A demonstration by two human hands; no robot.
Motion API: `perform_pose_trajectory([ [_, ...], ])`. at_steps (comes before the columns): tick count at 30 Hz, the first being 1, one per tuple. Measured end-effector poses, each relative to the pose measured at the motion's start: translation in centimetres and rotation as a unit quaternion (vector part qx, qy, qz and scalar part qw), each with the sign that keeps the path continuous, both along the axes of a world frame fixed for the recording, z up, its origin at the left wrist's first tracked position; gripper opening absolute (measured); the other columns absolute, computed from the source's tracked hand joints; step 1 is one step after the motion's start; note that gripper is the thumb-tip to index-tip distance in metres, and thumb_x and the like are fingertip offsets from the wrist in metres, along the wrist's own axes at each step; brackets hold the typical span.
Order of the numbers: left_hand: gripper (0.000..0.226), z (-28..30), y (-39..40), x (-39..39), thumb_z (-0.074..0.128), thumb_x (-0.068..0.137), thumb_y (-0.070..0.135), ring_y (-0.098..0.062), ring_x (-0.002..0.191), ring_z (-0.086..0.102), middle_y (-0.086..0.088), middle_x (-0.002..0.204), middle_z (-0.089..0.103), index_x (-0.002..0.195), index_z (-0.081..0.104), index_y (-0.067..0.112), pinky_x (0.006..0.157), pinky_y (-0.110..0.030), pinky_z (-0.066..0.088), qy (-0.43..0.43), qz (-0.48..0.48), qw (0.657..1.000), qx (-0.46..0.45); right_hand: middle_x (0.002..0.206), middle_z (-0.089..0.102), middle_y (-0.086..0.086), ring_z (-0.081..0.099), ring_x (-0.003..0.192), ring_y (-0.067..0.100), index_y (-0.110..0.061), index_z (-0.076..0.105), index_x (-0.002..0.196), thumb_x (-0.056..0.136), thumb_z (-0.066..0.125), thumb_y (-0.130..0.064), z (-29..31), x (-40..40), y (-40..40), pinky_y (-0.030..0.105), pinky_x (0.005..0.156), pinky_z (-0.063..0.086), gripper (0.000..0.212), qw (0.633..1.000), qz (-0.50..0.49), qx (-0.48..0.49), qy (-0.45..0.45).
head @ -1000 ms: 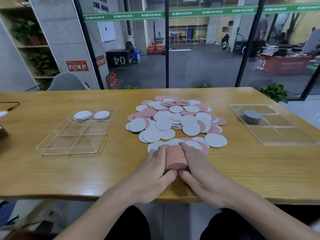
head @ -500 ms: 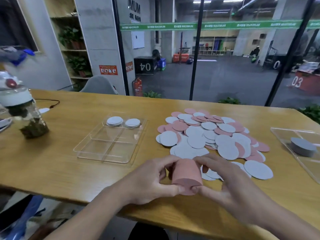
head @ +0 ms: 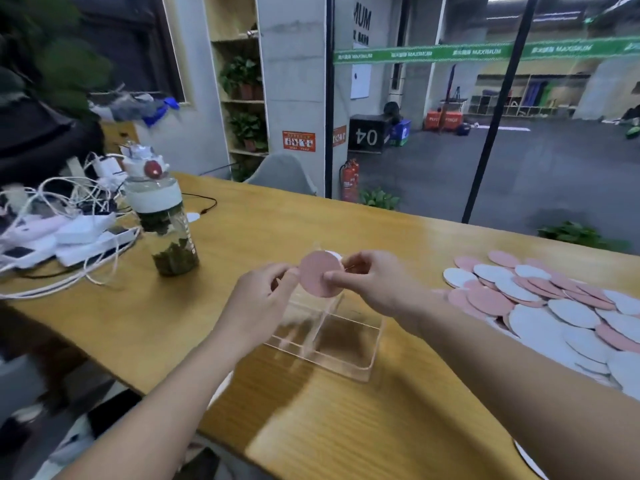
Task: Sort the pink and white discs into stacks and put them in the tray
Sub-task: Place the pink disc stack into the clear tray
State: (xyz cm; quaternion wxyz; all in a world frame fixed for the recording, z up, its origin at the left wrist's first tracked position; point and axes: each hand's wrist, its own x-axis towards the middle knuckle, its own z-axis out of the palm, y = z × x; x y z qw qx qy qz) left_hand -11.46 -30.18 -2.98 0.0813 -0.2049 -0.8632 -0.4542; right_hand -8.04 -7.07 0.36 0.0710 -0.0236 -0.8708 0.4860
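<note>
Both hands pinch a pink stack (head: 320, 273) edge-on above the clear tray (head: 346, 344): left hand (head: 258, 301) on one side, right hand (head: 375, 284) on the other. The thin discs look light and prone to fanning apart, so squeezing the flat end faces seems safest.

Both bare forearms reach forward over the near edge of the table (head: 346, 427). The left hand (head: 258, 303) and right hand (head: 374, 284) face each other, fingertips pinched inward.
</note>
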Motion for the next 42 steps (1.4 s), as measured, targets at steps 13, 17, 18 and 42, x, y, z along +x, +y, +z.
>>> perform_pose_trajectory([
  [13,0.042,-1.7,-0.1,-4.9,0.045,0.107,0.032,-0.031,0.074,0.054,-0.008,0.072,0.056,0.073,0.050,0.007,0.066,-0.050,0.045,0.021,0.090,0.985,-0.146,0.094,0.078,0.004,0.057,0.068,0.015,-0.011,0.079,0.100,0.081,0.090,-0.050,-0.7,-8.2,-2.5,0.027,0.053,0.040,0.045,0.981,-0.014,0.012,-0.195],
  [17,0.045,-1.7,0.5,-4.8,0.042,0.109,0.033,-0.033,0.075,0.055,-0.008,0.074,0.055,0.072,0.050,0.007,0.061,-0.046,0.037,0.028,0.112,0.980,-0.164,0.093,0.074,0.004,0.059,0.071,0.020,-0.010,0.079,0.104,0.087,0.081,-0.053,-0.7,-8.4,-2.8,0.029,0.057,0.043,0.046,0.983,-0.018,0.085,-0.163],
  [18,0.046,-1.7,0.6,-4.8,0.042,0.109,0.033,-0.034,0.075,0.055,-0.008,0.073,0.055,0.072,0.050,0.007,0.060,-0.044,0.035,0.027,0.119,0.978,-0.168,0.089,0.071,0.005,0.057,0.069,0.020,-0.009,0.077,0.102,0.089,0.079,-0.052,-0.8,-8.4,-3.0,0.029,0.056,0.042,0.046,0.983,-0.022,0.101,-0.153],
  [42,0.060,-3.6,22.4,18.4,0.056,0.096,0.079,-0.004,0.125,0.049,0.020,0.125,0.045,0.144,0.057,0.043,0.102,-0.035,0.051,0.091,-0.286,0.932,-0.205,0.103,0.064,-0.023,0.059,0.093,0.003,-0.040,0.075,0.107,0.096,0.077,-0.045,-5.4,32.4,19.1,0.016,0.074,0.045,0.012,0.958,-0.168,0.234,0.012],
])
